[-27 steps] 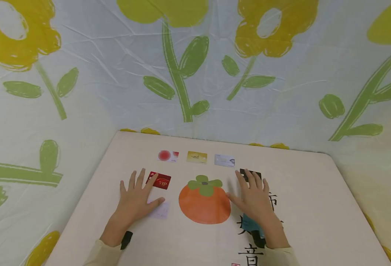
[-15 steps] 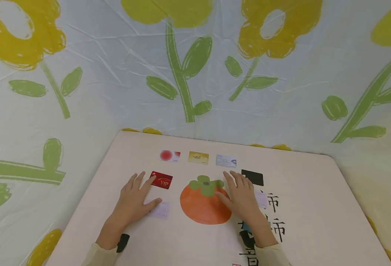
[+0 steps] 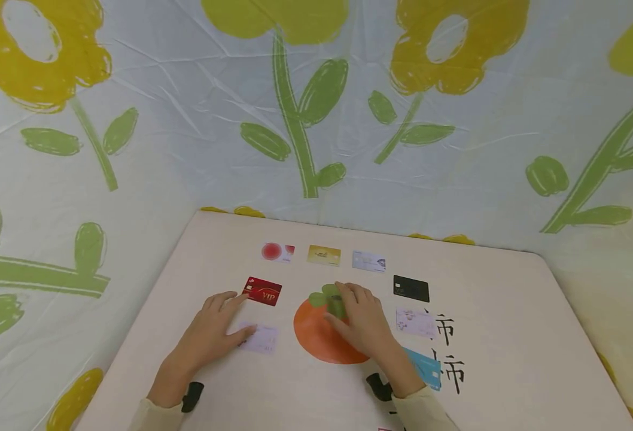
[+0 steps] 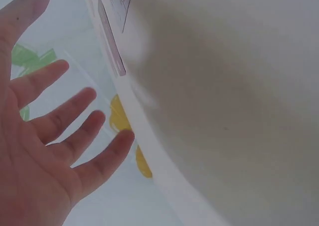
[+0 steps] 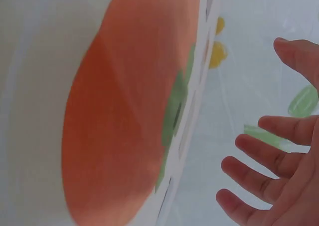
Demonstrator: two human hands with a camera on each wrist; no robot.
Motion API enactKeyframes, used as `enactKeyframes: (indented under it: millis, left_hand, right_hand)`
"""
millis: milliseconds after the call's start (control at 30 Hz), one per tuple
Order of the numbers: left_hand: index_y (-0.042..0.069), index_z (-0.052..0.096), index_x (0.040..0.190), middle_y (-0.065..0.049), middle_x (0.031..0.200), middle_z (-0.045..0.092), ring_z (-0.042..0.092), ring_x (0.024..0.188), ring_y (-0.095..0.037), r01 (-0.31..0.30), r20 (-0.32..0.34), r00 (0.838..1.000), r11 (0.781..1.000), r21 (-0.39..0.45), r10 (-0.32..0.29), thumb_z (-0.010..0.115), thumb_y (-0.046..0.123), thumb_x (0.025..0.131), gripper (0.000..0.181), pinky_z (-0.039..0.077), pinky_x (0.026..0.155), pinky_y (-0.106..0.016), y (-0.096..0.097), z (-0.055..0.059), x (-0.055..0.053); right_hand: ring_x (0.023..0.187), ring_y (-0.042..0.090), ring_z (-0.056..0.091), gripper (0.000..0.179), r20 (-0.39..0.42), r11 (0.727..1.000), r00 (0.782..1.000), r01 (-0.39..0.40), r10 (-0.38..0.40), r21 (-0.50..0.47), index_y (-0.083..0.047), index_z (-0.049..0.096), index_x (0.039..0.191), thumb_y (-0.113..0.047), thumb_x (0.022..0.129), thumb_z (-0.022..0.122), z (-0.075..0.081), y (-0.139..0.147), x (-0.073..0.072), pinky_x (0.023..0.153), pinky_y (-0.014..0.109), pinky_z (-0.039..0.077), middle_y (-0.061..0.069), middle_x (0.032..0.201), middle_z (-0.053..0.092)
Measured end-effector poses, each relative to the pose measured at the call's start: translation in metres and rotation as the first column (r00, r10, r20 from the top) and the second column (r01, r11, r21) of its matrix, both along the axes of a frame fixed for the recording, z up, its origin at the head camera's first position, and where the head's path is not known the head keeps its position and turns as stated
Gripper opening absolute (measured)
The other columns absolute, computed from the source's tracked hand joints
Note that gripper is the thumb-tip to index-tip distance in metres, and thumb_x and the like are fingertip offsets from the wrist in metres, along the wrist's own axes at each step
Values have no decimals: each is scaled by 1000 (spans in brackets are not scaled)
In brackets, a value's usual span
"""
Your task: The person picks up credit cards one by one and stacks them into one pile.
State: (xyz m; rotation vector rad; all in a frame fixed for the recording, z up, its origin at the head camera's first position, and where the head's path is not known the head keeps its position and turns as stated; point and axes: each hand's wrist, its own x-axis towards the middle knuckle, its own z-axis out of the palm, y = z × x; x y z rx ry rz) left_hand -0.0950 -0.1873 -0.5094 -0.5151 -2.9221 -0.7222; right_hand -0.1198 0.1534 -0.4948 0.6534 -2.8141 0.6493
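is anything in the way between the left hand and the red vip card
Nothing visible is. In the head view, the left hand reaches over the near-left corner of the red card; touching or not, I can't tell. The pale purple card lies nearer the person, partly behind the thumb, off that path.

Red VIP card [image 3: 266,291], flat, nr lilac card [image 3: 263,340]

Left hand [image 3: 213,331] and right hand [image 3: 367,322] relaxed, palm-down, seemingly aloft.
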Motion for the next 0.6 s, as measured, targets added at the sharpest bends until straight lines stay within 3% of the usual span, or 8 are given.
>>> enactKeyframes:
  millis: [133, 400, 600]
  left_hand:
    - [11, 56, 141, -13, 134, 54, 47, 125, -34, 1, 46, 999, 1000, 10, -2, 80, 43, 84, 69, 44, 101, -53, -3, -1, 2]
    - [12, 59, 138, -10, 132, 54, 47, 124, -31, 25, 88, 996, 1000, 4, -26, 83, 37, 82, 66, 44, 102, -49, -8, -5, 4]
    - [12, 61, 136, -9, 131, 56, 47, 124, -30, 33, 132, 991, 999, -27, -29, 86, 34, 79, 66, 43, 103, -49, -11, -8, 5]
  right_hand:
    - [111, 38, 55, 65, 22, 999, 999, -37, 38, -32, -2, 52, 138, -39, 89, 76, 0, -14, 1, 91, 55, 47, 18, 127, 58]
    - [109, 29, 57, 69, 168, 999, 985, -51, 48, 15, -8, 49, 145, -45, 91, 71, 0, -41, 5, 91, 45, 52, 13, 133, 54]
    - [111, 28, 56, 67, 177, 995, 981, -86, 76, 51, -9, 51, 142, -48, 91, 69, -3, -61, 7, 92, 45, 50, 10, 129, 57]
